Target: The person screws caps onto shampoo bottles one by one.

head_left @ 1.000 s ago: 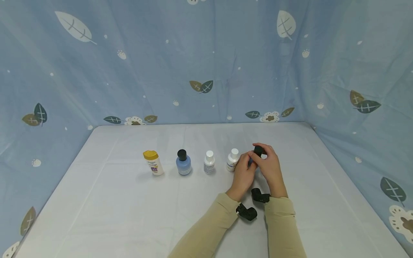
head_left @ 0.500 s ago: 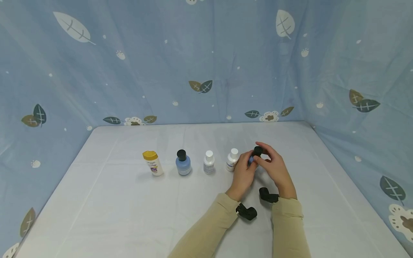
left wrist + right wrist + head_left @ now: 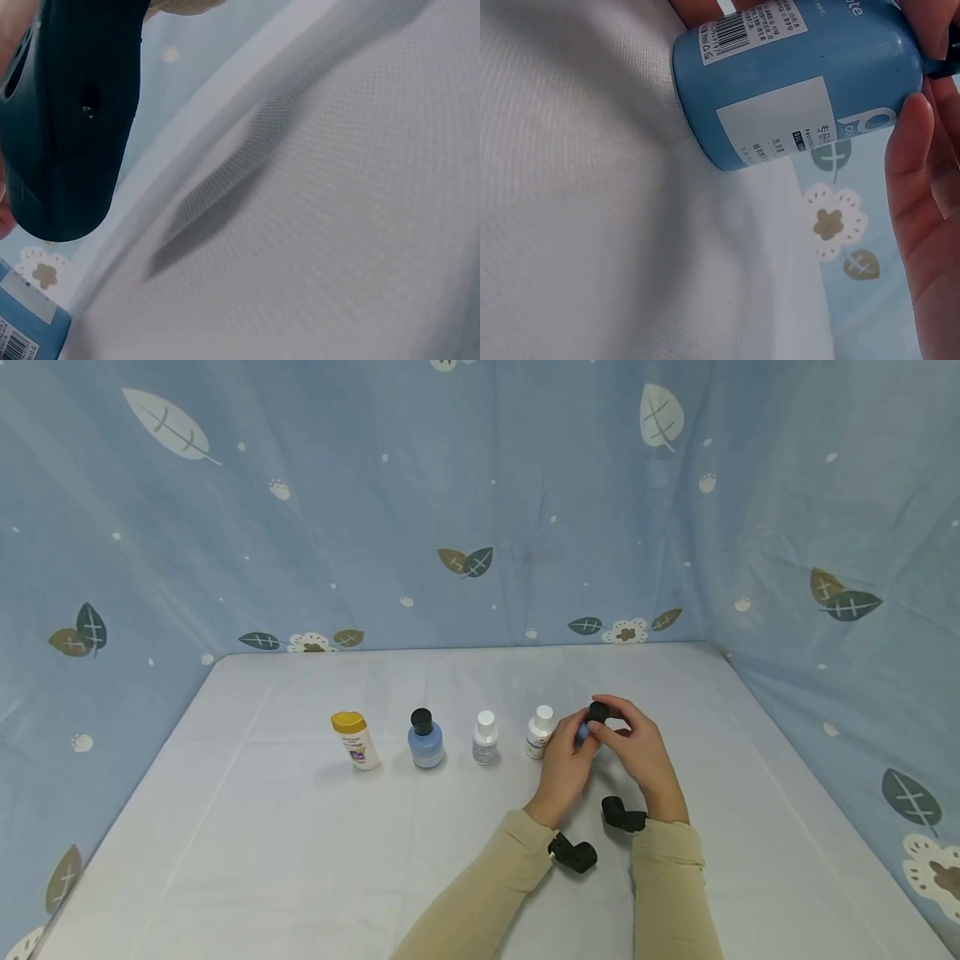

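A blue bottle (image 3: 780, 82) with a white printed label stands on the white cloth, partly covered by both hands in the head view. My left hand (image 3: 564, 768) holds its body. My right hand (image 3: 643, 756) pinches its black cap (image 3: 598, 711) between thumb and fingers. In the left wrist view only a lower corner of the blue bottle (image 3: 30, 315) shows. Just left of my left hand stands a white bottle (image 3: 540, 733) with a white cap.
Farther left in the row are a smaller white bottle (image 3: 485, 739), a second blue bottle (image 3: 426, 745) with a black cap, and a white bottle with a yellow cap (image 3: 356, 743). Black wrist cameras (image 3: 573, 853) jut from the sleeves. A leaf-print curtain (image 3: 480, 510) backs the table (image 3: 300, 860).
My right wrist and forearm have swung to the right while the fingers stay at the black cap. My left hand holds its place around the bottle.
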Demonstrator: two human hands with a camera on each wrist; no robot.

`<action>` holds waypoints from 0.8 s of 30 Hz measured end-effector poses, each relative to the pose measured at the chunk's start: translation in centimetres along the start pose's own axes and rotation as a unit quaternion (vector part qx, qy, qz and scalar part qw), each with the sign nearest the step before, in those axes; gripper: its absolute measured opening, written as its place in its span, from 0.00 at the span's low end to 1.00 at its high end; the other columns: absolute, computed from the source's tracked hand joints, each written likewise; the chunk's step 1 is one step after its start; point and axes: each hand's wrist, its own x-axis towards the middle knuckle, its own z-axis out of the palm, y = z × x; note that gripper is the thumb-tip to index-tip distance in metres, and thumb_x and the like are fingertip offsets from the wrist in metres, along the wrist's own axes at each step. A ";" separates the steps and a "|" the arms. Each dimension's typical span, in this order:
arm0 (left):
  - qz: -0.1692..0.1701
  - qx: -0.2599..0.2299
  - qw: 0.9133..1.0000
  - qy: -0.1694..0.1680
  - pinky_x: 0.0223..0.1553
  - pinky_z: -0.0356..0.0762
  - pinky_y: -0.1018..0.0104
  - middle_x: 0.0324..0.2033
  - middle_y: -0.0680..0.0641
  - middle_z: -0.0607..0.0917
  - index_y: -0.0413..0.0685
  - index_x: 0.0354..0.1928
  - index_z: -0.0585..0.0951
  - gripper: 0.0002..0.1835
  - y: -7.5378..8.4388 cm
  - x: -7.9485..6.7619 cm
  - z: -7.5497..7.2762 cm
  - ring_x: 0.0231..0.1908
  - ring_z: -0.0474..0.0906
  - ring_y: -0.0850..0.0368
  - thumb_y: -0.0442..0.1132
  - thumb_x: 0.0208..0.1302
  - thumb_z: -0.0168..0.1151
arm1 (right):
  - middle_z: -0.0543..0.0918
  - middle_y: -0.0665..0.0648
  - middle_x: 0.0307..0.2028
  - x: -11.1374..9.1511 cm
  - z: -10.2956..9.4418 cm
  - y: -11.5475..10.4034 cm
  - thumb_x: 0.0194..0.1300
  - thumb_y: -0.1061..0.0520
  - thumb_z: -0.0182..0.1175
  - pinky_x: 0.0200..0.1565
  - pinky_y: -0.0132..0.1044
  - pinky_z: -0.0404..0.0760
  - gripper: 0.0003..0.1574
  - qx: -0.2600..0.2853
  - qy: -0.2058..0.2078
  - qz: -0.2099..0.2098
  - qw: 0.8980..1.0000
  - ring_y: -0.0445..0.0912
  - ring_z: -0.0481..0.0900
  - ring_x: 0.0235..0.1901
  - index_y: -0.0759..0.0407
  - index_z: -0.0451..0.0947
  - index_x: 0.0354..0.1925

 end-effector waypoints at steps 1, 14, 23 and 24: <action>0.001 0.001 1.000 0.001 0.53 0.64 0.68 0.53 0.56 0.72 0.54 0.59 0.69 0.21 0.0 0.0 0.0 0.54 0.66 0.65 0.44 0.64 0.52 | 0.73 0.57 0.50 -0.1 0.0 -0.5 0.58 0.55 0.61 0.42 0.39 0.69 0.26 -0.003 0.002 -0.003 1.000 0.48 0.68 0.50 0.56 0.70 0.55; 0.015 -0.009 1.000 -0.013 0.54 0.64 0.66 0.55 0.53 0.72 0.55 0.62 0.65 0.25 0.0 0.3 0.1 0.55 0.66 0.62 0.46 0.63 0.52 | 0.71 0.54 0.50 0.4 0.3 1.4 0.55 0.47 0.63 0.40 0.43 0.68 0.28 -0.028 0.034 -0.013 0.999 0.48 0.68 0.49 0.54 0.71 0.52; 0.002 -0.048 0.999 -0.026 0.55 0.62 0.63 0.61 0.55 0.64 0.56 0.66 0.58 0.30 0.0 0.8 -0.8 0.59 0.59 0.63 0.39 0.60 0.52 | 0.67 0.56 0.52 1.2 0.8 0.6 0.53 0.42 0.62 0.43 0.45 0.68 0.37 -0.061 0.005 0.011 0.998 0.50 0.65 0.51 0.49 0.66 0.59; 0.003 -0.049 0.998 -0.025 0.55 0.62 0.62 0.61 0.55 0.64 0.56 0.66 0.58 0.31 0.0 0.8 -1.0 0.60 0.59 0.63 0.39 0.60 0.52 | 0.66 0.56 0.52 1.3 0.8 0.5 0.54 0.42 0.61 0.43 0.45 0.68 0.37 -0.058 0.004 0.007 0.998 0.50 0.65 0.51 0.49 0.65 0.60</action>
